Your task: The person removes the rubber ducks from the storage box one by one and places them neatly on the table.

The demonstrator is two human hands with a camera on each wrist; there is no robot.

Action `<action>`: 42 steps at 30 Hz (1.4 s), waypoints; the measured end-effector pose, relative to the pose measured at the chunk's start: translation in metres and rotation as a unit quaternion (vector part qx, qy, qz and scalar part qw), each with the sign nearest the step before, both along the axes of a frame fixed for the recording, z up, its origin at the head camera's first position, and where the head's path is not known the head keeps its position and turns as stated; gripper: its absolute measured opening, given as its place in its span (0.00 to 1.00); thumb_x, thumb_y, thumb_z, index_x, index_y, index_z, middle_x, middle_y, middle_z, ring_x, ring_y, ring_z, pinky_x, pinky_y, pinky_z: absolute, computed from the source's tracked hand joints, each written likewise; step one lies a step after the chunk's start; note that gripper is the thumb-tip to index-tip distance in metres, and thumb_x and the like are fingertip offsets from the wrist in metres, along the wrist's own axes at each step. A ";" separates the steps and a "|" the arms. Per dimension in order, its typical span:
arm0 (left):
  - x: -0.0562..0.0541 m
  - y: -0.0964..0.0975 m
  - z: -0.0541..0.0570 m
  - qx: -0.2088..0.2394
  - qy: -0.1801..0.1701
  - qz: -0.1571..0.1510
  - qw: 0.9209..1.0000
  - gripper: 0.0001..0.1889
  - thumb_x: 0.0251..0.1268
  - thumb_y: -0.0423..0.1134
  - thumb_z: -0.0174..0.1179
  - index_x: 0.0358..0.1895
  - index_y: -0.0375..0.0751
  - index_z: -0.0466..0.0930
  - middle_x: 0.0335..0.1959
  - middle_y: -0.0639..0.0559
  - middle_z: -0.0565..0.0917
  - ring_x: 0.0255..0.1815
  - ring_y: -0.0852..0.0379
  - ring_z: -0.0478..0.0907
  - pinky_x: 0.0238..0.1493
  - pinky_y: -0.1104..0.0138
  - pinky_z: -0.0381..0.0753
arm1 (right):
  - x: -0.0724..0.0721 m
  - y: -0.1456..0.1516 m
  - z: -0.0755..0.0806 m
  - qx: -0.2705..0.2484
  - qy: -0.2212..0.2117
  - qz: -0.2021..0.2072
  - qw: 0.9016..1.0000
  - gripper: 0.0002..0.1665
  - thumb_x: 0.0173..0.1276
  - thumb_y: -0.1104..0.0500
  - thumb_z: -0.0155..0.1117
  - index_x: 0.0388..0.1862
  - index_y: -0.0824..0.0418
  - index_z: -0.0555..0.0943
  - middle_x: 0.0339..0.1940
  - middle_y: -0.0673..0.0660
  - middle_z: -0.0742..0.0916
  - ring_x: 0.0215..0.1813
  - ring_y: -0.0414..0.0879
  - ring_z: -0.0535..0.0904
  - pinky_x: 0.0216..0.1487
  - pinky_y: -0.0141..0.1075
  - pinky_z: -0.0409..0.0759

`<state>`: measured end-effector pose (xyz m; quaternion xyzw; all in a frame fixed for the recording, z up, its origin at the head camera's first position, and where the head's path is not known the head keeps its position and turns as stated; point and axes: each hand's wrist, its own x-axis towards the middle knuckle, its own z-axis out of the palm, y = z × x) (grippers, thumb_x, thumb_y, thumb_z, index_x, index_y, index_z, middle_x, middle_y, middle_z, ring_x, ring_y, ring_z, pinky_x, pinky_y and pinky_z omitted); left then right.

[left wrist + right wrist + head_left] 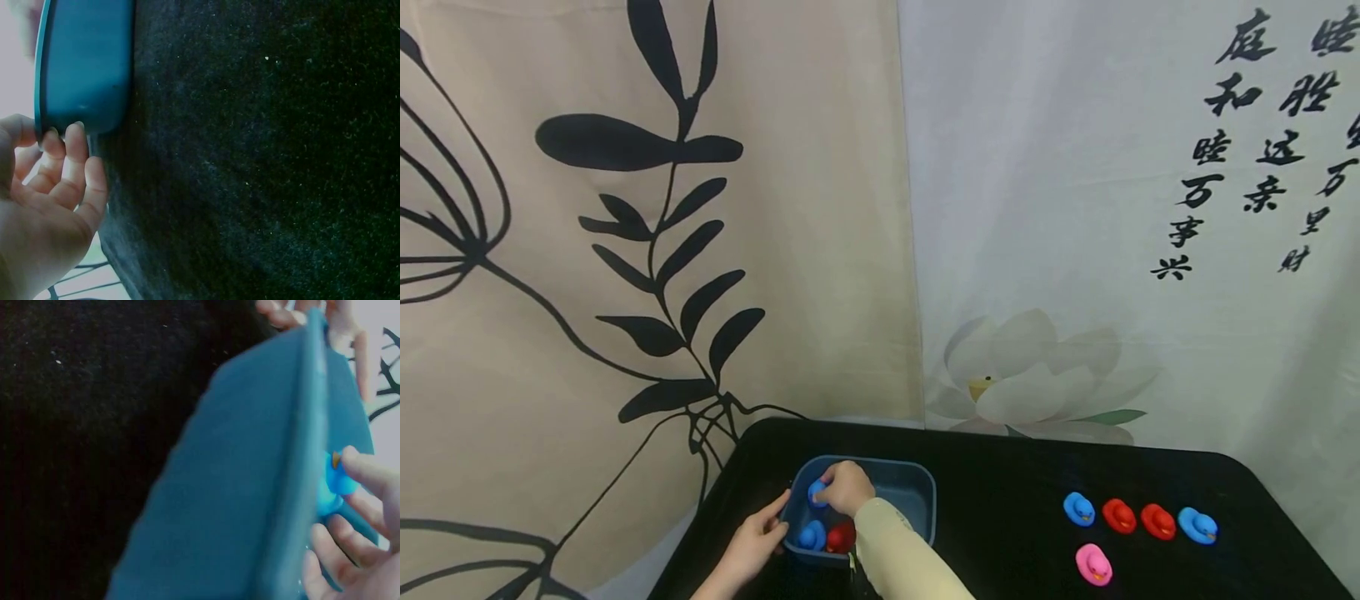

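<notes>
Blue duck (817,494), one: inside blue tub (906,493), pinched by fingers of right hand (852,488). Left hand (756,542): fingers and thumb pinching tub rim. Also inside: second blue duck (812,536), red duck (841,537). Black surface (1000,517), right: pink duck (1093,565).

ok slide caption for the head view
Right hand holding a blue toy duck inside a bin the left hand grips.
</notes>
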<state>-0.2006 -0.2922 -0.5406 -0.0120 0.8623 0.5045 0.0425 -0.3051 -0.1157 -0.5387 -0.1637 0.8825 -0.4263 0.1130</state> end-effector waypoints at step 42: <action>-0.011 0.005 -0.003 -0.040 -0.054 0.032 0.997 0.31 0.66 0.35 0.53 0.71 0.27 0.58 0.27 0.46 0.76 0.28 0.50 0.76 0.31 0.61 0.76 | 0.007 0.246 0.049 -0.087 0.070 0.064 0.992 0.17 0.61 0.55 0.69 0.48 0.61 0.83 0.44 0.54 0.84 0.40 0.43 0.82 0.41 0.35 0.81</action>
